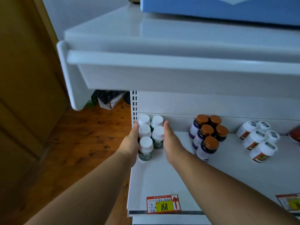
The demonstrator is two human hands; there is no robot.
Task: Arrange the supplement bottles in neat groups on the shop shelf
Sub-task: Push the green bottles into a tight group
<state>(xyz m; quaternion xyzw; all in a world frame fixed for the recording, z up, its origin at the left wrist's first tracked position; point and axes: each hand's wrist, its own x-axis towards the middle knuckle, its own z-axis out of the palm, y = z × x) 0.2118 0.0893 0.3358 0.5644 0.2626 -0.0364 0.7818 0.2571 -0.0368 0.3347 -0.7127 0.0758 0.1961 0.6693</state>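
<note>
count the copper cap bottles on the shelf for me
5 copper-capped bottles, clustered mid-shelf right of the right hand: two at the back, two in the middle, one in front. More could hide behind them.

Price tag [163,204] on shelf edge [191,212]: "168" on yellow, red arrow; other print illegible.

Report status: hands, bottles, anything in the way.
Left hand, right hand open, flanking white-capped bottles. Five, two rows, shelf's left end. Nothing blocking.
</note>
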